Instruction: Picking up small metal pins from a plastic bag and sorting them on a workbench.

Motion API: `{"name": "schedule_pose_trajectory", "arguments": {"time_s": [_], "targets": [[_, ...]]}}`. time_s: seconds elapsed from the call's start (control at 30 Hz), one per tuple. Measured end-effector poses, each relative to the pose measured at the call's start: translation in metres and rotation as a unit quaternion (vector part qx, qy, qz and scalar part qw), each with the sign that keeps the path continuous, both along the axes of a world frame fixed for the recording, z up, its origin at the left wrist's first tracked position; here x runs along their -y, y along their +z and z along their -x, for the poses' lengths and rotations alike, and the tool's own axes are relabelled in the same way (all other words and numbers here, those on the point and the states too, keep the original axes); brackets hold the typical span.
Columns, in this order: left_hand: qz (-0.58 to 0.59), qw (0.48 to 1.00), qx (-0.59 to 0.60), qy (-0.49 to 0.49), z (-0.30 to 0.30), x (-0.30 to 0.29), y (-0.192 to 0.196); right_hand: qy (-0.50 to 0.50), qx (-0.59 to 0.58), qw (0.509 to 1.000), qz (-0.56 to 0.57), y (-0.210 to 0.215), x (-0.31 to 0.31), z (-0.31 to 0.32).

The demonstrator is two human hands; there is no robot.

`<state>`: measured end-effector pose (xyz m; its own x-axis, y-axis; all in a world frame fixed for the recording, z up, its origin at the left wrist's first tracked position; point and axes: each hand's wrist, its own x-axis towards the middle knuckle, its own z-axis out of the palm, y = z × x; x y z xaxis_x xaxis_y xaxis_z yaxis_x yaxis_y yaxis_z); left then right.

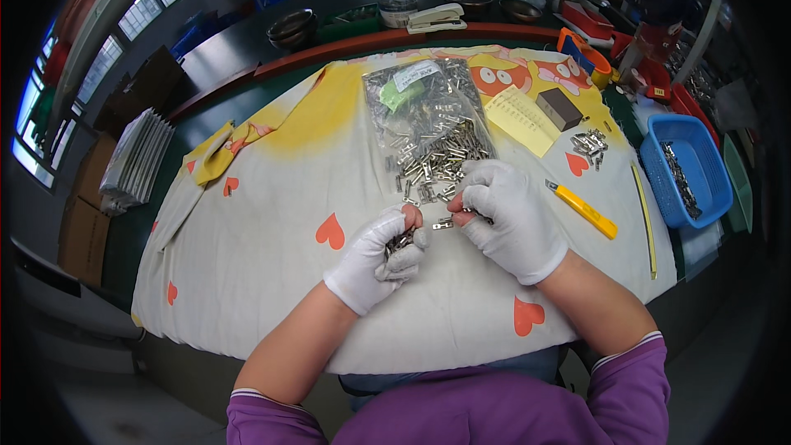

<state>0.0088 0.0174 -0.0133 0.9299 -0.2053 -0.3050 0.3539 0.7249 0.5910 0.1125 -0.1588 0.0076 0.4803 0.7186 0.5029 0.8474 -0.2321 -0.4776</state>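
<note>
Both of my hands wear white gloves with bare fingertips showing. My left hand [381,257] is closed, palm side up, around several small silvery metal parts. To its right, my right hand [509,218] has its thumb and fingers curled together, with metal bits showing between them. One small flat metal part [443,223] lies between the hands, close to the right fingertips. Just beyond them, a heap of the same metal parts [445,152] spills from the mouth of a clear plastic bag [383,103], which has a white label and a green piece inside.
A patterned cloth [272,280] covers the table. Right of my hands lie a yellow utility knife [587,211], a yellow paper [521,122], a dark block [559,110] and a small metal pile [590,145]. A blue basket [715,173] stands at the right; stacked white packs [136,163] at left.
</note>
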Motion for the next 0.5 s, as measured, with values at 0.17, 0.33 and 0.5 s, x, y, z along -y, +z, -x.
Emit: {"name": "schedule_pose_trajectory", "arguments": {"time_s": [0.17,0.33,0.5], "targets": [[0.032,0.999,0.013,0.038,-0.001,-0.001,-0.002,-0.013,0.045,0.994,0.098,0.004,-0.004,0.007],[0.019,0.999,0.011,0.05,-0.001,0.001,-0.001,-0.012,0.062,0.994,0.093,-0.004,-0.006,0.01],[-0.042,0.997,-0.003,0.065,-0.001,0.003,0.001,0.022,0.07,0.997,0.04,-0.007,-0.005,0.009]]}}
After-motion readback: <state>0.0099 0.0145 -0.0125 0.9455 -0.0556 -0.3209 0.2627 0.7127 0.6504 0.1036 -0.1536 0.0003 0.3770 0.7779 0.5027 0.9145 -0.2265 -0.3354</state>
